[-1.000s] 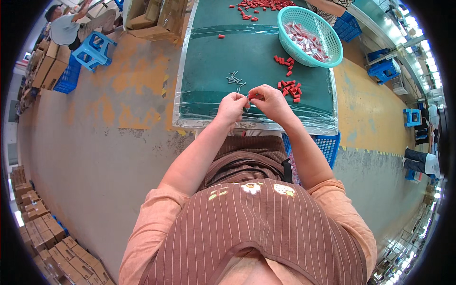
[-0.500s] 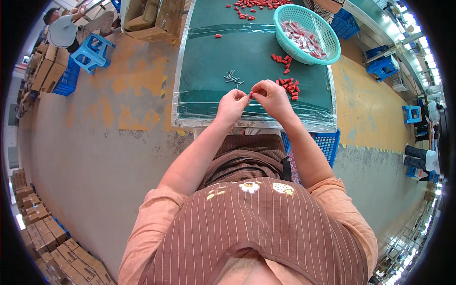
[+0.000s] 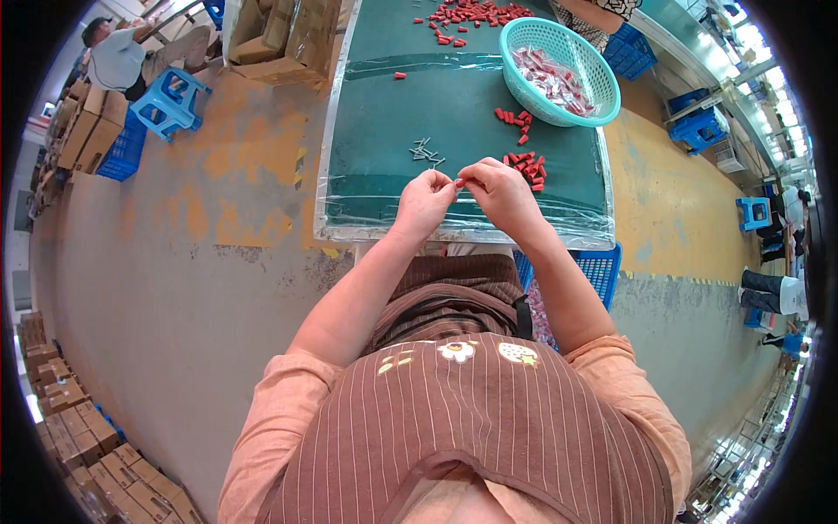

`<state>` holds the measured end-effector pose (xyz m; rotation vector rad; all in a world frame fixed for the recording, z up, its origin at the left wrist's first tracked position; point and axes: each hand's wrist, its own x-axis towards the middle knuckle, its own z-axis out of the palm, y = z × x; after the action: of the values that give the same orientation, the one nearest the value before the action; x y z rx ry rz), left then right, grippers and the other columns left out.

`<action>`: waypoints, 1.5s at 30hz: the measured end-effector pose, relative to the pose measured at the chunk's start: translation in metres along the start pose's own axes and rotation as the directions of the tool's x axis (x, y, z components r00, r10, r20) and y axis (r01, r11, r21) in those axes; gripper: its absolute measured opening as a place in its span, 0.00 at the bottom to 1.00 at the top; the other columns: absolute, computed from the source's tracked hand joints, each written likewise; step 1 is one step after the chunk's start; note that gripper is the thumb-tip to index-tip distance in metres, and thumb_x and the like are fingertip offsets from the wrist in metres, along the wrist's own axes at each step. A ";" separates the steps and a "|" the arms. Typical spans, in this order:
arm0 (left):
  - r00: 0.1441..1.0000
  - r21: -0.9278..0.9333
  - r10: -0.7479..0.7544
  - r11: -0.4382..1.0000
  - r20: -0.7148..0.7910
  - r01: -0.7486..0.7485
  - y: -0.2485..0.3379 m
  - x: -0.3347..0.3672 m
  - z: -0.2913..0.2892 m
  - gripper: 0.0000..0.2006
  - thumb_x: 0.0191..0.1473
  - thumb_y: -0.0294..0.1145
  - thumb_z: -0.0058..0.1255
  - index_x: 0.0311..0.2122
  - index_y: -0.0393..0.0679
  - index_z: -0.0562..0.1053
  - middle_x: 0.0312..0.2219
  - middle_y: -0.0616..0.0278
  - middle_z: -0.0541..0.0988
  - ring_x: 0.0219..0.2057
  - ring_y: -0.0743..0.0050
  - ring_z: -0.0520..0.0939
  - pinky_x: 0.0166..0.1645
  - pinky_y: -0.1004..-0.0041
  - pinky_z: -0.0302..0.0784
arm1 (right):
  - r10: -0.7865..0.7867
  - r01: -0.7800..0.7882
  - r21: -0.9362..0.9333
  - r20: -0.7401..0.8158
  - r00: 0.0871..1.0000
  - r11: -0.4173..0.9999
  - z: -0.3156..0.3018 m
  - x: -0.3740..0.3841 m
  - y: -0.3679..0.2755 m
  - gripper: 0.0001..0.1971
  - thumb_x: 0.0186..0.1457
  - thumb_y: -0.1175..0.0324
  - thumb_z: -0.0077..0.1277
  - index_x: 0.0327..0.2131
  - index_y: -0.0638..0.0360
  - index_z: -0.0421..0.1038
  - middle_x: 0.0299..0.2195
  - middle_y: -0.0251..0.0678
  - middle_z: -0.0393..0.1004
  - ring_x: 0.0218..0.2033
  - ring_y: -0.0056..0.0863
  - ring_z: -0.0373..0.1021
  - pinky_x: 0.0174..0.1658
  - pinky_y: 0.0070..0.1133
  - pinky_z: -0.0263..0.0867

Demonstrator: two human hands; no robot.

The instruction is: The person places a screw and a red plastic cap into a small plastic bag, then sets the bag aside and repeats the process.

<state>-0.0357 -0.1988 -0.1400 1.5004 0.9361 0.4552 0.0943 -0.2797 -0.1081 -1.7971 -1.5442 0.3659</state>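
1. Far left: stacked cardboard boxes (image 3: pixel 83 131) beside a blue crate (image 3: pixel 122 153), with a blue stool (image 3: pixel 170 96) and a seated person (image 3: pixel 118 57) just past them.
2. Further right, at the top: more cardboard cartons (image 3: pixel 284 31) piled against the left end of the green surface (image 3: pixel 384 122), which lies under clear plastic film.
3. On the surface, left of centre: a small cluster of grey metal pins (image 3: pixel 425 153), lying apart from both hands.
4. Left hand (image 3: pixel 425 203): raised over the near edge of the surface, fingers curled in and pinched shut on one end of a small red piece (image 3: pixel 459 183).
5. Right hand (image 3: pixel 502 194): fingertips closed on the same small red piece from the other side, so both hands meet at it, above the surface and near its front edge.
6. Just right of the hands: a little heap of red caps (image 3: pixel 526 166) resting on the surface, near the right hand's knuckles.
7. Higher up: another few red caps (image 3: pixel 515 118) beside a teal mesh basket (image 3: pixel 602 79) holding pale wrapped items; a wider scatter of red caps (image 3: pixel 467 13) at the far end.
8. Below the surface's right corner: a blue plastic crate (image 3: pixel 602 271) on the floor.
9. Far right: blue stools (image 3: pixel 703 127) on the yellow-painted floor (image 3: pixel 663 201).
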 end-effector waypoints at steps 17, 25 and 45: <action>0.948 -0.375 -0.231 0.877 0.219 0.301 0.010 -0.010 -0.010 0.07 0.52 0.33 0.51 0.32 0.43 0.68 0.19 0.74 0.67 0.14 0.92 0.57 0.15 0.84 0.48 | 0.090 -0.090 -0.009 0.060 0.994 0.996 -0.001 -0.007 -0.010 0.05 0.46 0.70 0.52 0.29 0.58 0.73 0.27 0.40 0.71 0.30 0.39 0.70 0.34 0.28 0.65; 0.897 -0.414 -0.249 0.819 0.366 0.396 0.012 -0.010 -0.028 0.06 0.54 0.33 0.48 0.31 0.43 0.68 0.19 0.74 0.66 0.14 0.92 0.58 0.15 0.86 0.48 | -0.122 0.121 0.021 0.098 0.988 0.992 -0.003 -0.008 -0.006 0.07 0.43 0.75 0.53 0.30 0.58 0.72 0.36 0.37 0.70 0.41 0.36 0.67 0.42 0.26 0.64; 0.979 -0.092 0.037 0.996 0.203 -0.018 -0.007 -0.011 -0.019 0.10 0.49 0.33 0.55 0.36 0.39 0.74 0.24 0.70 0.74 0.25 0.87 0.70 0.29 0.83 0.65 | 0.206 -0.288 0.479 0.216 0.954 0.830 0.005 -0.008 0.002 0.06 0.50 0.72 0.53 0.30 0.64 0.70 0.24 0.29 0.70 0.27 0.14 0.66 0.31 0.15 0.63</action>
<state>-0.0582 -0.1959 -0.1409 1.4495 0.7254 0.3505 0.0909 -0.2857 -0.1151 -1.5654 -1.1613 0.9679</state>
